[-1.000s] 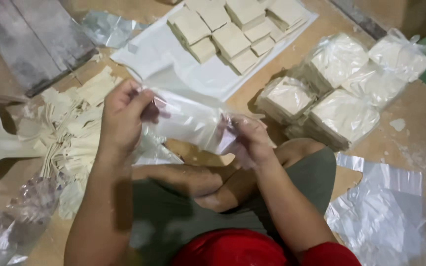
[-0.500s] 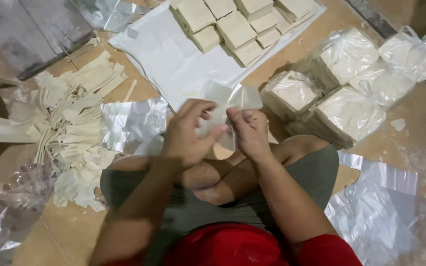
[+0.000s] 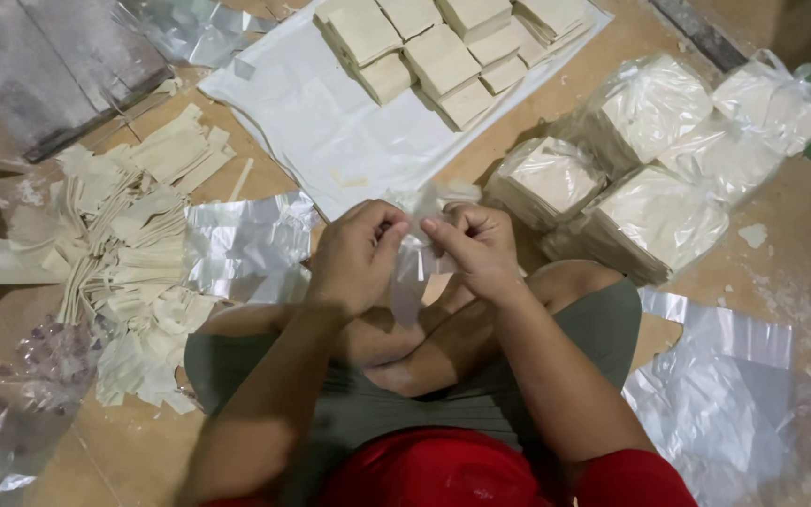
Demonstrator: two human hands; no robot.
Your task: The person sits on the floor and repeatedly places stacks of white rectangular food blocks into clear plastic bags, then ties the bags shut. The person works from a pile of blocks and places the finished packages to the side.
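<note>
Left of the sheet [image 3: 330,122] lie paper strips [image 3: 133,253]; below the sheet's near edge the left hand [image 3: 359,258] pinches a clear bag [image 3: 415,263], fingers closed on it; the right hand [image 3: 476,249] pinches it too; right of the sheet sit filled bags [image 3: 654,211].

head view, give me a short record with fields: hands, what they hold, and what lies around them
left hand: pinches the clear plastic bag from its left side
right hand: pinches the same bag from its right side
bag: thin, see-through, held above the lap
ahead: white sheet bearing stacked beige blocks
right: bagged stacks on the wooden floor
left: pile of beige paper slips, with flat plastic bags beside it
</note>
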